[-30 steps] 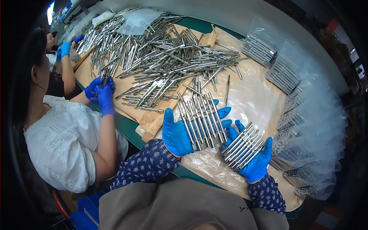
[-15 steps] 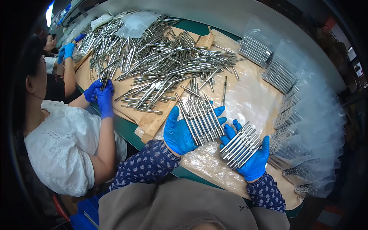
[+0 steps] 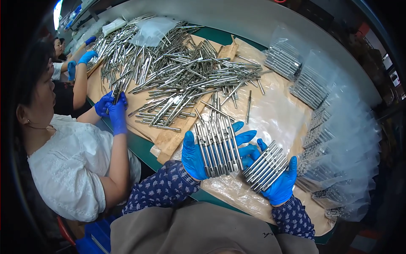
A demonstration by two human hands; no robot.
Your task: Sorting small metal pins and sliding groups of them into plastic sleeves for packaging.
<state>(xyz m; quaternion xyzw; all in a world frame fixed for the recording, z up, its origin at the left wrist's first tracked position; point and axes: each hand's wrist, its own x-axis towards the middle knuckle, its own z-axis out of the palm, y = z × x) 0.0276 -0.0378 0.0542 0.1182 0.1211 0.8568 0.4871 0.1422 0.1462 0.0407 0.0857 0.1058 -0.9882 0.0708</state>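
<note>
My left hand, in a blue glove, supports a flat row of slim stepped steel rods lying side by side. Its thumb lies along the row's left side, while its fingers reach out past the right side. Close by on the right, my blue-gloved right hand holds a second row of similar steel rods, slanted and packed together between thumb and fingers. The near ends of the two rows almost meet; whether they touch, I cannot tell. Both palms are partly hidden under the metal.
A large heap of loose steel rods covers brown paper beyond my hands. Clear bags of rods line the table's right side. A single rod lies on plastic sheeting. At left, a co-worker's purple-gloved hands hold dark rods.
The row in my left hand has swung more upright, its near ends shifting left and toward me. My right hand stays nearly in place. A farther co-worker's blue-gloved hands have moved apart.
</note>
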